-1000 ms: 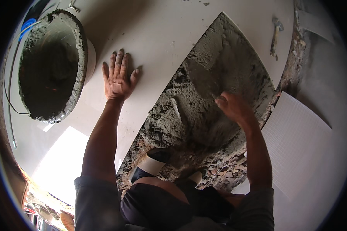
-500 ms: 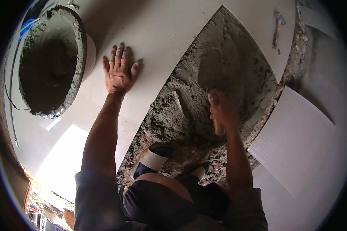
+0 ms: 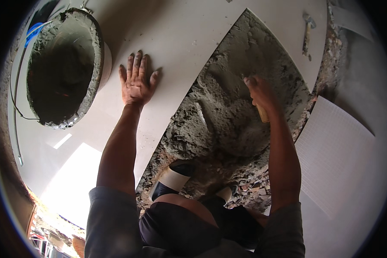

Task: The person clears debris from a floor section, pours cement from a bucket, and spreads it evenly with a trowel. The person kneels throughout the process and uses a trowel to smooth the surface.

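My left hand [image 3: 137, 84] lies flat with fingers spread on the pale floor tile [image 3: 176, 38], beside the bed of wet grey mortar [image 3: 189, 133]. In my right hand [image 3: 261, 92] is a trowel, its yellowish wooden handle [image 3: 263, 114] showing below the fist. The trowel's blade blends into the mortar near the far part of the bed and is hard to make out. The mortar is smoother around and beyond the right hand, lumpy and ridged to its left and nearer to me.
A mortar-crusted bucket [image 3: 99, 64] holding dark grey mix stands at the left. A hammer [image 3: 307, 34] lies on the tile at the far right. A loose tile with a gridded underside [image 3: 335, 150] lies at the right. Broken rubble [image 3: 255, 189] surrounds my boots [image 3: 174, 178].
My right hand with the trowel has moved away from me and slightly right across the mortar. My left hand stays flat on the tile; the whole view has shifted slightly.
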The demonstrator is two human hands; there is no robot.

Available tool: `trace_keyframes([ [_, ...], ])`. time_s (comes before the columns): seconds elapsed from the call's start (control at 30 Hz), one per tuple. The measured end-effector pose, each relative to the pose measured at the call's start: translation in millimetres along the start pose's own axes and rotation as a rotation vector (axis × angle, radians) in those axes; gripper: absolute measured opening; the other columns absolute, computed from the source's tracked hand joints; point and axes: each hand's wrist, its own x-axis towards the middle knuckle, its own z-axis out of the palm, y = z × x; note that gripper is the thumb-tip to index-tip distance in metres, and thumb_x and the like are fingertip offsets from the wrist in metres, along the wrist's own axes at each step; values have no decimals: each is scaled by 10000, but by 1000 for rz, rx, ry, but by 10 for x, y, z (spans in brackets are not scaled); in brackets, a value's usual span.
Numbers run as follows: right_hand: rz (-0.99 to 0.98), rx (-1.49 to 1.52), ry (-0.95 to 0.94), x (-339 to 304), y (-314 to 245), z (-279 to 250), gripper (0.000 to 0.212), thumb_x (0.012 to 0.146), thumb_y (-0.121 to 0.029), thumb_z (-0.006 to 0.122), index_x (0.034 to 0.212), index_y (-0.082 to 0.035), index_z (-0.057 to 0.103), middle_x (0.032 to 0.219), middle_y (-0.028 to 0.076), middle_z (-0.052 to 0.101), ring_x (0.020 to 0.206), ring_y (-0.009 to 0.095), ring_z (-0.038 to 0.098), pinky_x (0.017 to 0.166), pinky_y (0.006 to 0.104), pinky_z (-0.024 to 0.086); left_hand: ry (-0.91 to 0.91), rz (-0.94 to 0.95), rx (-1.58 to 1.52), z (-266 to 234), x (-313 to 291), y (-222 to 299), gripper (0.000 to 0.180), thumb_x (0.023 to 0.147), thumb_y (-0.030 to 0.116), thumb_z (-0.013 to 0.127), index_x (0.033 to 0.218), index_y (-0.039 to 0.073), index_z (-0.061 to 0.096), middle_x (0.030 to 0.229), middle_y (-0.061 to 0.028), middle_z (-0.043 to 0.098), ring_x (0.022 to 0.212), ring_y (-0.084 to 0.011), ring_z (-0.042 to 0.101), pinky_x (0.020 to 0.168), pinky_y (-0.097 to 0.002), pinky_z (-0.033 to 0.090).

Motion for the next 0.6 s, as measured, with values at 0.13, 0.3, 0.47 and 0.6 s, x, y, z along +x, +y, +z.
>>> trace_keyframes([
  [0.13,15,9,-17,-288,140,484,401,931,-388,476,1143,-59,561,928,239,637,839,395,632,765,486,494,-2,1,-36,10,6,-5,633,941,498,381,1472,178,252,1548,-13,198,1438,-206,125,1161,-477,37],
  [0.3,-170,-281,-159,-1200,440,987,349,933,-387,498,1002,-48,538,829,206,626,761,426,612,656,512,486,-22,0,-34,0,-20,-4,643,940,514,375,1469,170,257,1546,-25,201,1439,-219,123,1155,-492,50],
  [0.47,-308,-814,-60,-708,848,397,260,925,-356,526,935,-99,564,874,139,627,776,319,651,635,434,531,13,3,-36,20,439,60,665,944,557,327,1472,162,247,1550,-42,183,1440,-234,112,1145,-516,60],
  [0.6,-319,-834,336,232,1033,-283,253,929,-338,527,939,-89,573,836,126,631,770,295,656,637,422,542,24,-95,26,124,903,159,694,940,591,294,1485,173,197,1558,-47,143,1442,-229,91,1142,-524,67],
])
